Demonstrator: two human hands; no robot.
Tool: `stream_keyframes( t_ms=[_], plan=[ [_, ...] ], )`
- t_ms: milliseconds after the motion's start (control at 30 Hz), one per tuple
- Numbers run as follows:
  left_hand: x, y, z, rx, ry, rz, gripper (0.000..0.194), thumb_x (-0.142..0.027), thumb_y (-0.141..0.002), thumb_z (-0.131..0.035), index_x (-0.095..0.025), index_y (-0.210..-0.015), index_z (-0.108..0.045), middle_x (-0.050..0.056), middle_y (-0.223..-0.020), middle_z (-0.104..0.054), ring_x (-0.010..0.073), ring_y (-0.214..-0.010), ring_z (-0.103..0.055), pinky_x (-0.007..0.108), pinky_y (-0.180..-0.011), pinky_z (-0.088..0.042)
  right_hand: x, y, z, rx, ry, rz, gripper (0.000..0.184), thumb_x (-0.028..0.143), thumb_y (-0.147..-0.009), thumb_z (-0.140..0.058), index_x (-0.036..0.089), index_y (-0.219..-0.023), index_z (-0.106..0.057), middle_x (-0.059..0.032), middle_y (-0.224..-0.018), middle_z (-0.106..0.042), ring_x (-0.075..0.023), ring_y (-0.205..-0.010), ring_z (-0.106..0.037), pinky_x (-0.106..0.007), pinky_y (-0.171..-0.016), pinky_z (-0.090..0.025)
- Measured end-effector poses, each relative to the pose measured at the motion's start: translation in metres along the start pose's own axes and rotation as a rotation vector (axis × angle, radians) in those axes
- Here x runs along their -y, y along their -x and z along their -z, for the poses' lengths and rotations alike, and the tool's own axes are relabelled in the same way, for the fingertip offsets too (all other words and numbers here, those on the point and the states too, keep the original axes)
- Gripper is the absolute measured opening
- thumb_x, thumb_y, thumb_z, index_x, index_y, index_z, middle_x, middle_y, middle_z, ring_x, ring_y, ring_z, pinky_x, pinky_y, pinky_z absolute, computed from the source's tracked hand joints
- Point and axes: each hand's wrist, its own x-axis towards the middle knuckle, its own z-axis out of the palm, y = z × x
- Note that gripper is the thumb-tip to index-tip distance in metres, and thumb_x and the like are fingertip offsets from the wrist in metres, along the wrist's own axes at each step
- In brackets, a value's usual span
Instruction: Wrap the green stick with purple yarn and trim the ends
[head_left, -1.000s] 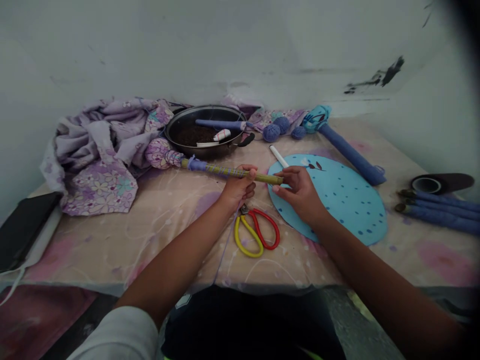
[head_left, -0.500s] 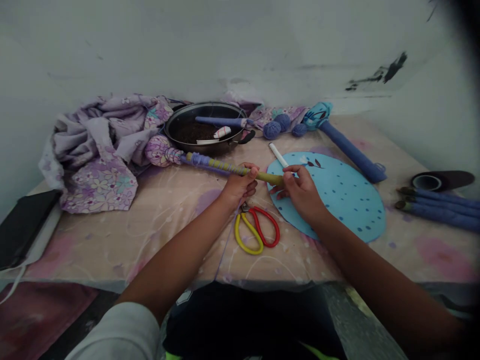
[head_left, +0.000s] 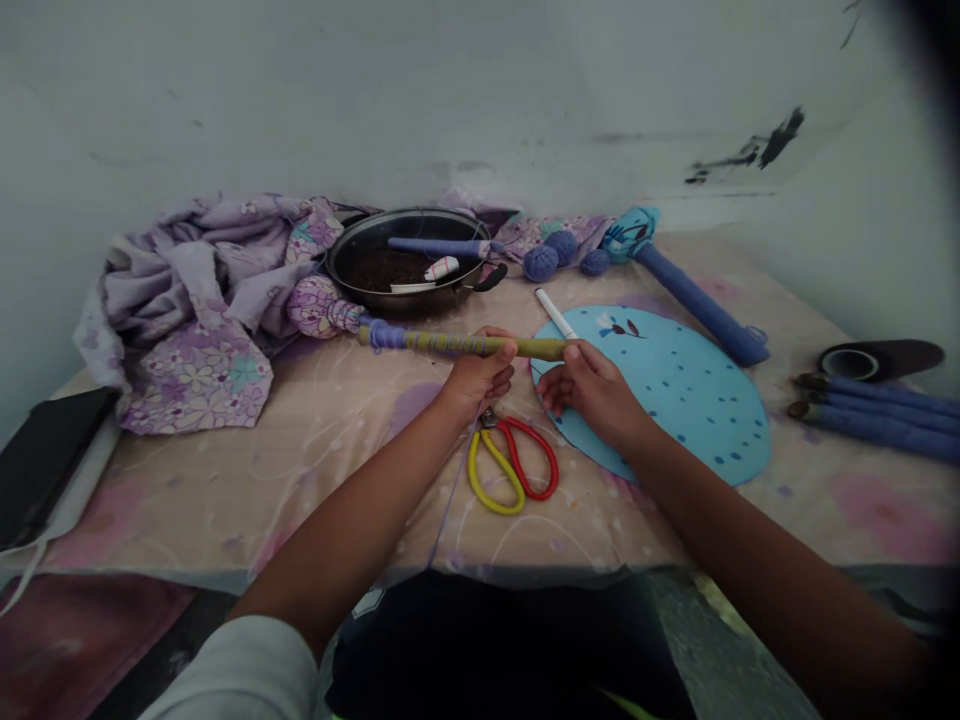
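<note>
The left hand [head_left: 480,382] clamped a green stick [head_left: 541,348] beside its coils [head_left: 435,342], the right hand [head_left: 600,398] pinching its end; even winding demanded slow turns and taut yarn [head_left: 454,490].

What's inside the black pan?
In the black pan I see a purple-wrapped stick, a small white bundle and something dark brown. Whatever the brown stuff covers is hidden.

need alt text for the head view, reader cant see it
Two hands, left and right, hold a green stick partly wound with purple yarn, above red-and-yellow-handled scissors. Behind are a dark pan and yarn balls.
</note>
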Motion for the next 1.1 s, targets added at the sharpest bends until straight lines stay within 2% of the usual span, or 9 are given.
stream_keyframes(
  t_ms=[200, 300, 467, 533, 700, 767, 867, 933, 1100],
  plan=[
    [0.001, 0.000, 0.000, 0.017, -0.034, -0.007, 0.047, -0.040, -0.055, -0.080, -0.021, -0.080, -0.045, -0.014, -0.044, -0.034, -0.0004, -0.030, -0.019, 0.014, -0.032, -0.010, 0.002, -0.001, -0.001, -0.087, -0.082, -0.068, 0.040, 0.062, -0.080, -0.050, 0.022, -0.081, -0.048, 0.0005, -0.058, -0.059, -0.0107, -0.042, -0.052, -0.021, -0.037, -0.036],
    [0.000, 0.001, 0.000, 0.030, -0.042, 0.000, 0.046, -0.040, -0.056, -0.080, -0.020, -0.082, -0.048, -0.014, -0.043, -0.033, -0.0003, -0.030, -0.018, 0.014, -0.032, -0.010, -0.001, -0.001, 0.000, -0.097, 0.045, 0.058, 0.029, 0.050, -0.079, -0.060, 0.021, -0.080, -0.053, 0.0012, -0.063, -0.057, -0.0096, -0.049, -0.051, -0.022, -0.041, -0.040],
    [-0.002, 0.001, -0.001, -0.003, -0.034, 0.010, 0.045, -0.041, -0.057, -0.079, -0.020, -0.084, -0.049, -0.014, -0.043, -0.032, -0.0002, -0.030, -0.019, 0.014, -0.033, -0.009, -0.008, 0.000, 0.000, -0.186, 0.333, 0.373, 0.028, 0.035, -0.068, -0.073, 0.023, -0.086, -0.056, -0.0038, -0.100, -0.059, -0.0175, -0.091, -0.058, -0.029, -0.066, -0.051],
    [-0.002, 0.002, -0.002, -0.004, -0.047, 0.017, 0.042, -0.041, -0.058, -0.078, -0.019, -0.081, -0.049, -0.013, -0.043, -0.033, -0.0002, -0.030, -0.020, 0.014, -0.033, -0.010, -0.006, 0.000, -0.001, -0.182, 0.287, 0.316, 0.029, 0.041, -0.071, -0.070, 0.023, -0.089, -0.054, -0.0038, -0.098, -0.060, -0.0176, -0.089, -0.060, -0.030, -0.067, -0.051],
    [-0.002, 0.002, -0.003, 0.017, -0.080, 0.021, 0.041, -0.039, -0.059, -0.078, -0.019, -0.080, -0.049, -0.013, -0.042, -0.034, -0.0002, -0.030, -0.019, 0.014, -0.032, -0.010, -0.004, 0.000, -0.001, -0.036, 0.052, -0.032, 0.036, 0.059, -0.082, -0.049, 0.023, -0.086, -0.047, 0.0004, -0.064, -0.059, -0.0129, -0.049, -0.055, -0.024, -0.039, -0.040],
    [-0.002, 0.003, -0.003, 0.018, -0.080, 0.016, 0.042, -0.039, -0.059, -0.078, -0.020, -0.085, -0.049, -0.013, -0.043, -0.034, -0.0001, -0.030, -0.019, 0.014, -0.032, -0.010, -0.007, 0.000, -0.001, -0.072, 0.143, 0.100, 0.031, 0.052, -0.079, -0.058, 0.024, -0.085, -0.047, 0.0003, -0.068, -0.059, -0.0133, -0.055, -0.056, -0.024, -0.043, -0.042],
    [-0.002, 0.003, -0.003, 0.013, -0.073, 0.026, 0.044, -0.038, -0.060, -0.077, -0.021, -0.088, -0.049, -0.013, -0.046, -0.037, -0.0004, -0.031, -0.021, 0.014, -0.032, -0.010, -0.012, 0.000, -0.001, -0.159, 0.388, 0.447, 0.026, 0.039, -0.073, -0.069, 0.023, -0.085, -0.051, -0.0040, -0.095, -0.061, -0.0179, -0.088, -0.061, -0.033, -0.070, -0.052],
    [-0.003, 0.003, -0.003, 0.018, -0.072, 0.038, 0.043, -0.039, -0.060, -0.077, -0.020, -0.084, -0.048, -0.013, -0.046, -0.037, -0.0006, -0.030, -0.021, 0.014, -0.032, -0.010, -0.013, 0.001, -0.003, -0.171, 0.422, 0.527, 0.026, 0.037, -0.073, -0.069, 0.023, -0.085, -0.052, -0.0049, -0.103, -0.059, -0.0192, -0.099, -0.058, -0.037, -0.081, -0.050],
    [-0.002, 0.003, -0.004, 0.036, -0.083, 0.045, 0.040, -0.036, -0.058, -0.079, -0.018, -0.078, -0.049, -0.012, -0.045, -0.037, -0.0007, -0.031, -0.022, 0.014, -0.032, -0.011, -0.007, 0.002, -0.006, -0.080, 0.138, 0.113, 0.027, 0.050, -0.083, -0.052, 0.025, -0.091, -0.046, 0.0026, -0.067, -0.057, -0.0137, -0.054, -0.056, -0.028, -0.046, -0.046]
  ],
)
